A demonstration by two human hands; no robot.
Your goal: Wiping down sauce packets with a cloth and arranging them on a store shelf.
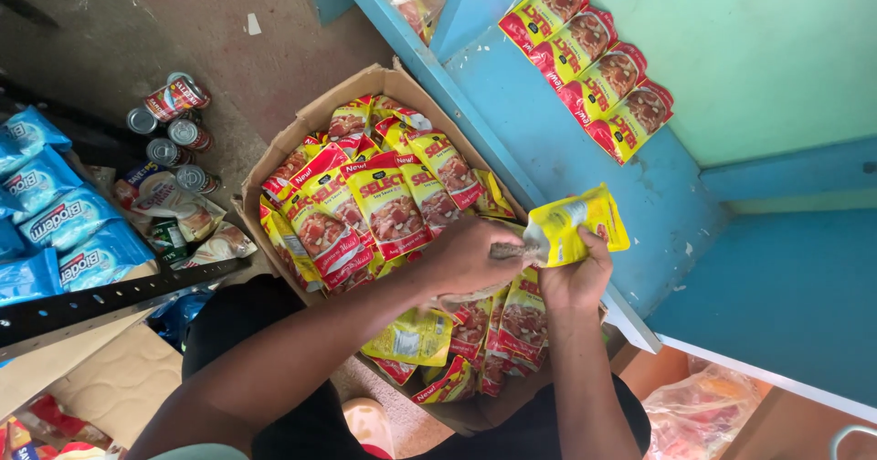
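Fingers [548,252] of both our hands are pinched onto one yellow sachet [577,227], left hand [470,257] at its end, right hand [575,277] under it, held up over the cardboard box [283,145]. Four matching sachets [589,63] already lie in a row on the blue shelf [566,163]; we judge it early going, since the box looks nearly full.

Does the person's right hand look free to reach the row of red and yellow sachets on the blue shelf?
Probably not at once: the right hand holds a yellow sachet together with the left hand. Otherwise the way to the shelf row looks open.
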